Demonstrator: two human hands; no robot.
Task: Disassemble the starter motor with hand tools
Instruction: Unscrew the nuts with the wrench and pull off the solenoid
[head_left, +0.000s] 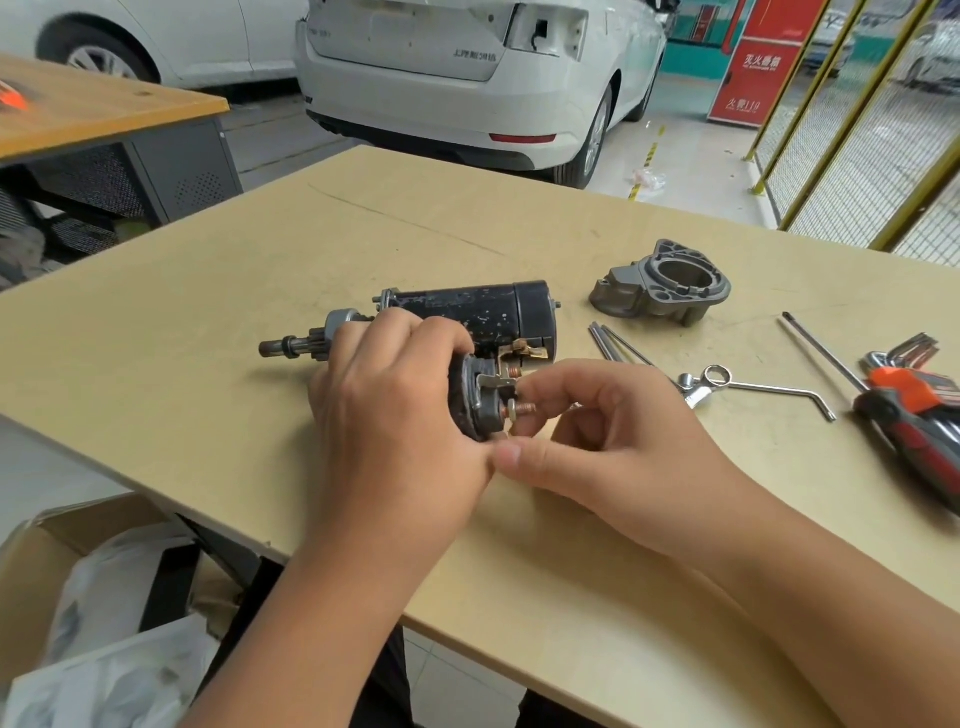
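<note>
The black starter motor (483, 312) lies on its side on the tan table (291, 291), its pinion shaft (288, 345) pointing left. My left hand (395, 405) grips the solenoid (478, 400) at the motor's near side. My right hand (608, 447) pinches the threaded copper terminal stud (524, 408) on the solenoid's end cap with thumb and fingertips. The grey drive-end housing (660, 286) lies apart from the motor at the right.
Long through bolts (605, 343), a ring spanner (769, 387), a thin screwdriver shaft (821, 348) and an orange-and-black tool set (914, 410) lie at the right. A cardboard box with plastic bags (104, 613) sits below the table's left edge. White cars stand behind.
</note>
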